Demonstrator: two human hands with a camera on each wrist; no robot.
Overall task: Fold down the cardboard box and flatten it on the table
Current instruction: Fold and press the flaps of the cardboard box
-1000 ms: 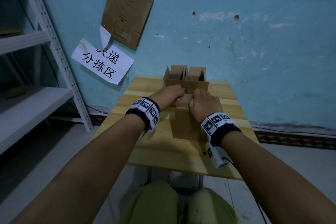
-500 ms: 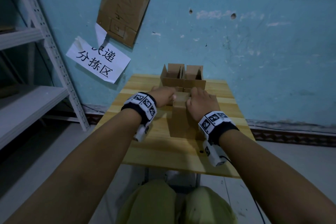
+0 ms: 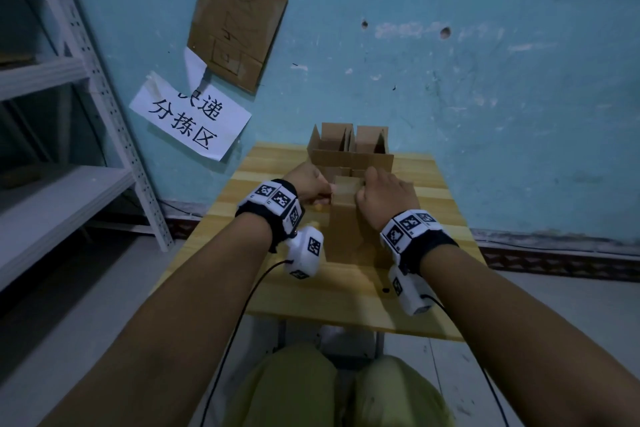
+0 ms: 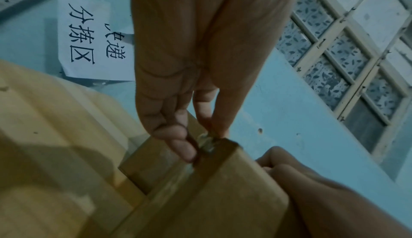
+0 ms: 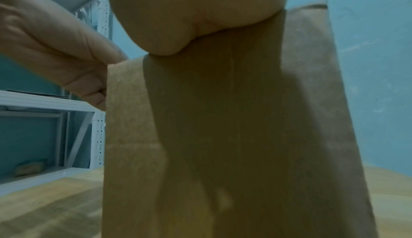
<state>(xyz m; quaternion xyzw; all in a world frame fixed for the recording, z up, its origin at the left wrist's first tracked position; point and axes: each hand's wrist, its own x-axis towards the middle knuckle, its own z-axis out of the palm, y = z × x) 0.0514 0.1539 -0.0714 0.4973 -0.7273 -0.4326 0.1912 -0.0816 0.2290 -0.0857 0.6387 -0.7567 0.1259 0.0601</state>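
A tall brown cardboard box [image 3: 343,229] stands upright on the wooden table [image 3: 346,302], sealed with clear tape along its top. My left hand [image 3: 308,184] is at its top left edge. In the left wrist view the left hand [image 4: 201,142] pinches a loose end of the tape [image 4: 206,143] between thumb and fingers on the box [image 4: 211,197]. My right hand [image 3: 384,194] grips the top right of the box, fingers curled over the far side [image 4: 289,171]. In the right wrist view its palm [image 5: 189,21] presses on the box's top edge [image 5: 234,136].
Two open cardboard boxes [image 3: 349,152] stand at the table's back edge against the blue wall. A white metal shelf [image 3: 69,184] stands to the left. A paper sign [image 3: 190,121] and a cardboard sheet [image 3: 239,24] hang on the wall.
My left hand has slid from the box's top to its left edge and its wrist has rolled outward. The right hand and the box stay where they were.
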